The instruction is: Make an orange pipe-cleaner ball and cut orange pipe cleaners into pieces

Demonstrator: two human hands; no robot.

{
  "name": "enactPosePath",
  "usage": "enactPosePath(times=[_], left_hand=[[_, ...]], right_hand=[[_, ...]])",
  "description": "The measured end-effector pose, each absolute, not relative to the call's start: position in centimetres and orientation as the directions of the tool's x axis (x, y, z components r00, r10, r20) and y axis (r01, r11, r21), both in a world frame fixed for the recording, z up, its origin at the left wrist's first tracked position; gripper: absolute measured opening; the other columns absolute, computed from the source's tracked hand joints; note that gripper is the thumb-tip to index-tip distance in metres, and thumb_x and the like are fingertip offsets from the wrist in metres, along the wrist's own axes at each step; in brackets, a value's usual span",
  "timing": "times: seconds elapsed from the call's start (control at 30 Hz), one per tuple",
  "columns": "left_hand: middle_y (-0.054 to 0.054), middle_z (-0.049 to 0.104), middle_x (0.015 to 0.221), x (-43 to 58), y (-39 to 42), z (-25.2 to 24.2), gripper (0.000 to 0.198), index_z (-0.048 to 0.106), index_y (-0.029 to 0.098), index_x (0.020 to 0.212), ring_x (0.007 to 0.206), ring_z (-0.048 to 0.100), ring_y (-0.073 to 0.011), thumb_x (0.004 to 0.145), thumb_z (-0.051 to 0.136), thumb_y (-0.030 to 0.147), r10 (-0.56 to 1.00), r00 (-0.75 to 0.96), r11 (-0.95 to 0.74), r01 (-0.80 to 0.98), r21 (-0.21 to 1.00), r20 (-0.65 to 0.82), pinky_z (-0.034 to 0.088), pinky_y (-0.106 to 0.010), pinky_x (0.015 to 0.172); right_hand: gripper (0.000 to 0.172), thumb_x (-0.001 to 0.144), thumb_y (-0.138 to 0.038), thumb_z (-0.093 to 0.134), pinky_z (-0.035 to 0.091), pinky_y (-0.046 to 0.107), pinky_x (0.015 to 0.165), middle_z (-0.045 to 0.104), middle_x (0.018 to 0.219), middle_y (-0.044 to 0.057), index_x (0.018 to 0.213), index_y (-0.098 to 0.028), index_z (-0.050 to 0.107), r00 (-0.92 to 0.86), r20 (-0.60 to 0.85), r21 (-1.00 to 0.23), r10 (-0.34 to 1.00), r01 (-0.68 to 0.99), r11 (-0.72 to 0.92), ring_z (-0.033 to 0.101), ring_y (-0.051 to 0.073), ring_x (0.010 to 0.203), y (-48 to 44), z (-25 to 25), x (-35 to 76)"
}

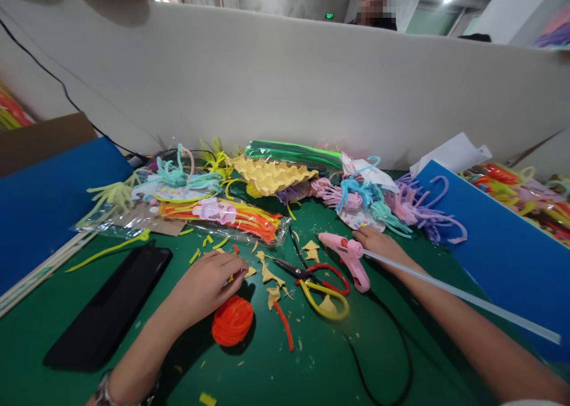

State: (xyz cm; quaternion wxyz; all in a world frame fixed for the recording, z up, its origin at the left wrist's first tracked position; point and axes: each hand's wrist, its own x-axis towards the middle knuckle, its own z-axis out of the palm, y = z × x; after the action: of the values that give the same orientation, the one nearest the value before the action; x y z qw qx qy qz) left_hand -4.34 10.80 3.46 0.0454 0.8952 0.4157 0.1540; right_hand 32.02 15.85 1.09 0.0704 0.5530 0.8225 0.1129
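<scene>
My left hand (214,280) hovers over the table with its fingers curled and the thumb near the fingertips; anything between them is too small to make out. Just below it sits a coiled ball of orange pipe cleaner (233,320). Behind the pink glue gun (342,250), my right hand (378,243) reaches forward, fingers stretched out beside a white dotted piece (361,218). A long clear glue stick (463,296) juts from the gun's back across my right forearm. Scissors (307,275) with one red and one yellow handle lie open between my hands.
A black phone (111,305) lies at left. Bagged orange and yellow pipe cleaners (222,216), a wavy yellow piece (271,175) and pastel tassels (342,193) line the back. Yellow scraps (267,272) litter the green table. Blue boxes (503,257) flank the sides. A person (376,5) stands beyond the partition.
</scene>
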Motion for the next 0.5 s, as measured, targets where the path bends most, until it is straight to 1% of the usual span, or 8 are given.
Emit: enactPosePath(times=[0.1, 0.27, 0.37, 0.5], left_hand=[[-0.002, 0.064, 0.072, -4.34, 10.82, 3.4, 0.027, 0.056, 0.019, 0.076, 0.066, 0.059, -0.0145, 0.084, 0.031, 0.022, 0.758, 0.606, -0.65, 0.731, 0.205, 0.241, 0.041, -0.026, 0.062], [-0.002, 0.065, 0.072, -4.14, 10.88, 3.31, 0.028, 0.057, 0.019, 0.077, 0.066, 0.059, -0.0149, 0.085, 0.03, 0.022, 0.752, 0.617, -0.658, 0.728, 0.194, 0.234, 0.042, -0.026, 0.063], [-0.002, 0.065, 0.073, -4.05, 10.81, 3.34, 0.028, 0.057, 0.019, 0.077, 0.066, 0.06, -0.0147, 0.084, 0.03, 0.022, 0.75, 0.619, -0.66, 0.727, 0.189, 0.235, 0.042, -0.025, 0.063], [-0.002, 0.065, 0.073, -4.19, 10.85, 3.35, 0.027, 0.057, 0.019, 0.077, 0.067, 0.06, -0.0148, 0.084, 0.031, 0.022, 0.76, 0.61, -0.649, 0.733, 0.205, 0.225, 0.042, -0.026, 0.063]], right_hand=[[0.021, 0.076, -0.005, 0.042, 0.043, 0.026, 0.071, 0.062, 0.087, 0.011, 0.081, -0.015, 0.06, -0.392, -0.002, 0.291, 0.92, 0.88, 0.376, 0.056, 0.019, 0.086, 15.79, 1.08, 31.95], [0.02, 0.076, -0.004, 0.042, 0.043, 0.026, 0.064, 0.062, 0.083, 0.012, 0.077, -0.015, 0.059, -0.409, -0.014, 0.325, 0.912, 0.861, 0.391, 0.057, 0.021, 0.083, 15.78, 1.0, 31.84], [0.02, 0.075, -0.004, 0.042, 0.041, 0.025, 0.061, 0.062, 0.082, 0.012, 0.077, -0.016, 0.058, -0.427, -0.012, 0.316, 0.904, 0.856, 0.408, 0.057, 0.021, 0.083, 16.11, 1.03, 31.79], [0.02, 0.075, -0.003, 0.041, 0.04, 0.024, 0.059, 0.062, 0.081, 0.011, 0.074, -0.016, 0.057, -0.449, 0.01, 0.267, 0.893, 0.862, 0.431, 0.057, 0.02, 0.079, 16.72, 1.24, 31.81]])
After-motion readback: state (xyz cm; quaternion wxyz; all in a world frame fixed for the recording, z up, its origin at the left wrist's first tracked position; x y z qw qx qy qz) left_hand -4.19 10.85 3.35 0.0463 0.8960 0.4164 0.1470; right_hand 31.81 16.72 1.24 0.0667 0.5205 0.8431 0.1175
